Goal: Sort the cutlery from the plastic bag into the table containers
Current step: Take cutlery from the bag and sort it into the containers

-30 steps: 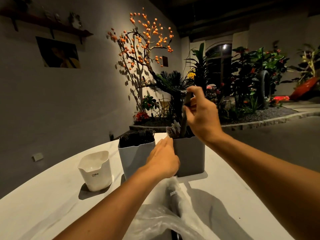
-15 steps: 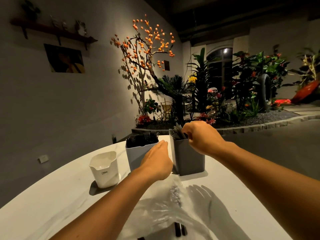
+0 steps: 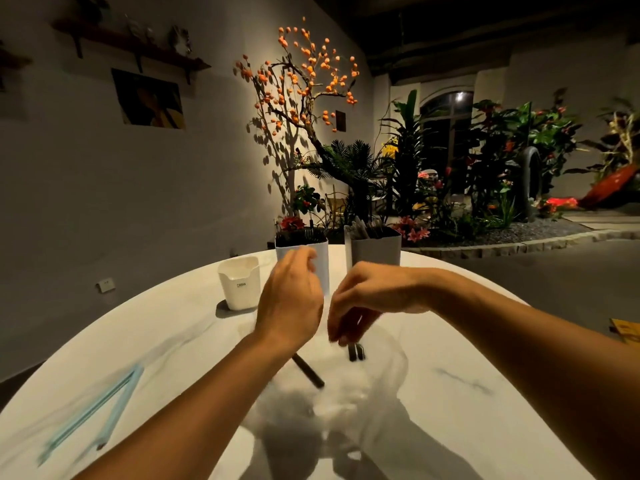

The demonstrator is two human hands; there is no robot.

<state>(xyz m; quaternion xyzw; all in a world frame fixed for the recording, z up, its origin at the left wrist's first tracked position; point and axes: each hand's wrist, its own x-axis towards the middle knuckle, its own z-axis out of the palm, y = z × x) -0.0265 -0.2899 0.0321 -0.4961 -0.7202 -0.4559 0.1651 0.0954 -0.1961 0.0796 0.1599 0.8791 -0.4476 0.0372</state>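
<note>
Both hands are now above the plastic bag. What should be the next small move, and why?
Probably the right hand should close on the dark pieces under its fingertips and lift them out of the plastic bag. Its fingers point down right at them, though blur hides whether they grip yet. The grey container behind already holds similar cutlery, so they likely go there.

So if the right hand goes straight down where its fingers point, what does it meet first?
Probably the dark cutlery just under the right hand, whose fingers point down into the bag. They may already touch it; blur hides that.
</note>
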